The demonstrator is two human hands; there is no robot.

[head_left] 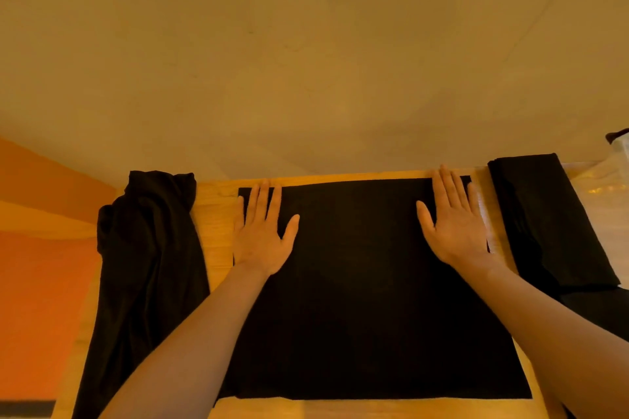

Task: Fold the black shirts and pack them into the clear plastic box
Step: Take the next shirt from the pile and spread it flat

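Observation:
A black shirt [357, 282] lies folded into a flat rectangle on the wooden table [214, 214]. My left hand [263, 231] presses flat on its far left corner, fingers straight. My right hand [456, 224] presses flat on its far right corner, fingers spread. A crumpled black shirt [146, 265] is heaped at the left of the table. A folded black shirt [548, 224] lies at the right. The clear plastic box [621, 146] shows only as a sliver at the right edge.
The table's far edge meets a plain beige wall [306, 61]. An orange surface [41, 265] lies beyond the table's left side. Clear plastic wrap [599, 183] sits at the far right behind the folded shirt.

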